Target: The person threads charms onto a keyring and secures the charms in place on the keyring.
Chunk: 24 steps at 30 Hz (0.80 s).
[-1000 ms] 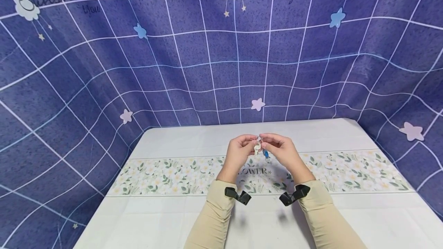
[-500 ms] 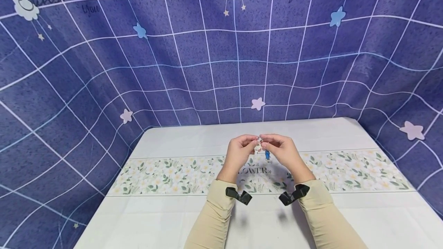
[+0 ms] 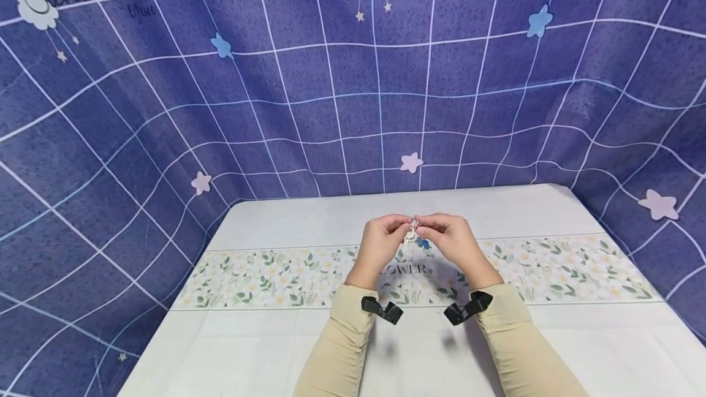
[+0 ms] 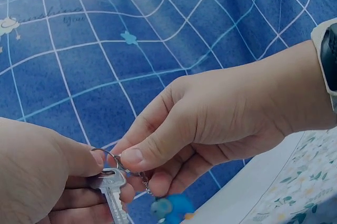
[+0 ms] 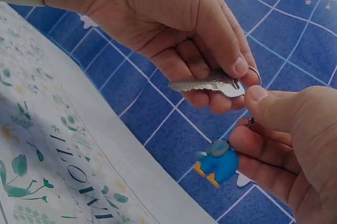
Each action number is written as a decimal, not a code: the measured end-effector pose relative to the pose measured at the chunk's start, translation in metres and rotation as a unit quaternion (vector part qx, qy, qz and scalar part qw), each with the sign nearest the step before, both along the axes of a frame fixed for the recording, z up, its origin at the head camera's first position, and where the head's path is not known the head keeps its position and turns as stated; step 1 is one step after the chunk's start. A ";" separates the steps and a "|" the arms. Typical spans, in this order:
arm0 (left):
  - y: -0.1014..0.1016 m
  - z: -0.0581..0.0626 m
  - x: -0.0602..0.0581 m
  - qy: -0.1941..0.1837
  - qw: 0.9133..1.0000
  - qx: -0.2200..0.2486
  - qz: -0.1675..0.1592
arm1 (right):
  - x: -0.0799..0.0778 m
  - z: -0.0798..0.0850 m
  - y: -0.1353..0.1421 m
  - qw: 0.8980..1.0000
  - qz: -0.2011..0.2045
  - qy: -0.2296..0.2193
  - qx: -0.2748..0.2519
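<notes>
My left hand (image 3: 380, 242) and right hand (image 3: 448, 239) meet above the far part of the table. Between them is a thin metal key ring (image 4: 111, 153), gripped at its edge by both thumbs and fingers. A silver key (image 5: 208, 84) is threaded on the ring and lies against the curled fingers of the left hand. On the right-hand side, a short chain (image 4: 147, 183) carries a blue animal-shaped charm (image 5: 221, 166) with a grey ear and orange feet. It dangles just below the right fingers.
The table (image 3: 265, 348) has a white cover with a flowered band (image 3: 265, 280) across it. Behind and to the sides hangs a blue gridded cloth (image 3: 309, 109) with stars and clouds. Black camera mounts (image 3: 382, 309) sit on both wrists.
The blue charm swings and turns under the right hand: it hung straight down half a second ago and now lies more sideways. Both hands keep nearly the same place and still grip the ring.
</notes>
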<state>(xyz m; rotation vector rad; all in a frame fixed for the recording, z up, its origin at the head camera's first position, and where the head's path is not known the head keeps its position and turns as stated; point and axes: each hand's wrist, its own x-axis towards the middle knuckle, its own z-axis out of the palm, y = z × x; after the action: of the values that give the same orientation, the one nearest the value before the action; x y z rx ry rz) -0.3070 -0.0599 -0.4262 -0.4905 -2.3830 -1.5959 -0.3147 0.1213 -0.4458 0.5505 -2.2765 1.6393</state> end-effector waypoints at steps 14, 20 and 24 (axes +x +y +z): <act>-0.004 0.000 -0.001 0.050 0.997 -0.058 -0.010 | 0.009 0.014 0.003 0.996 0.042 -0.079 -0.007; -0.004 -0.003 -0.003 0.055 0.996 -0.065 -0.010 | -0.003 -0.003 0.007 0.994 0.057 -0.090 -0.033; -0.003 -0.004 -0.004 0.019 0.999 -0.037 -0.006 | -0.004 -0.004 0.008 0.993 0.065 -0.082 -0.045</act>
<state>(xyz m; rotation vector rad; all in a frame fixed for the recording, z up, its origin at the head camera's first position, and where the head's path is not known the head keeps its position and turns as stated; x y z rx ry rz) -0.3107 -0.0626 -0.4303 -0.5456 -2.4230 -1.4929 -0.3189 0.1292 -0.4498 0.5720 -2.3092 1.9056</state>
